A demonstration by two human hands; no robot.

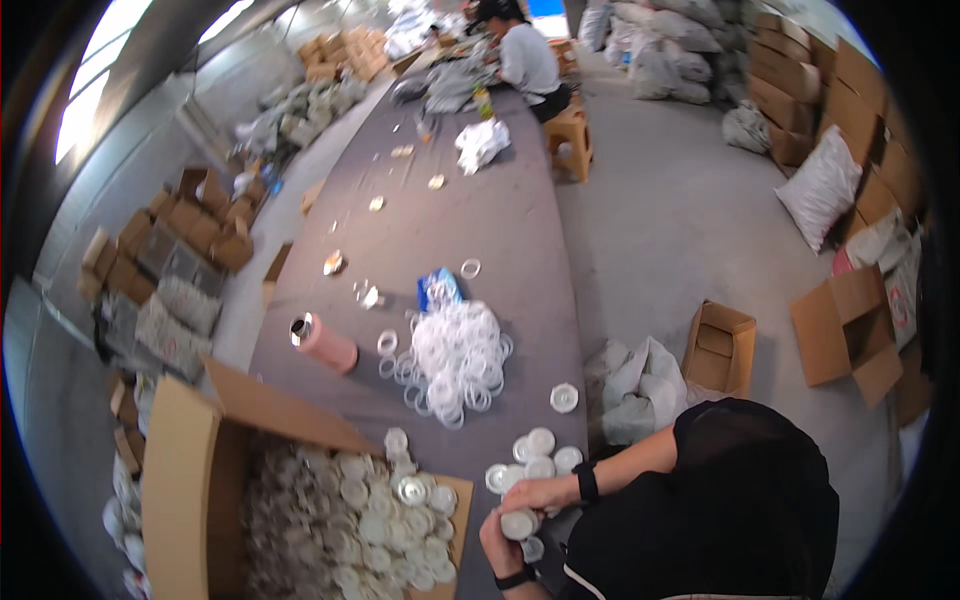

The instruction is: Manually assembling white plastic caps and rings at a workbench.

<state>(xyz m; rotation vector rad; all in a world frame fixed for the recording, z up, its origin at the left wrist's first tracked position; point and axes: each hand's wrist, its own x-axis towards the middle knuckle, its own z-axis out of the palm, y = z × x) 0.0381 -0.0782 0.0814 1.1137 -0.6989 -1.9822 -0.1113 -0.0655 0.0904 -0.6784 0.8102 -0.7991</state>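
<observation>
At the table's right edge, my two hands are together around a white round plastic lid (518,525). My left hand (497,548) curls around it from the lower side. Above, the fingers of my right hand (540,493) close over the lid's upper edge. Several similar white lids (540,441) lie just beyond my right hand, and one more (532,550) is below the held lid. To the left, a large open cardboard box (180,490) on its side spills many translucent lids (370,530). Farther up sits a pile of thin white rings (455,355).
A pink bottle (328,345) and a blue packet (438,288) stand near the rings on the long grey table (400,235). Open cartons (720,350) and a white sack (645,385) rest on the floor at right. A seated person (525,60) works at the far end.
</observation>
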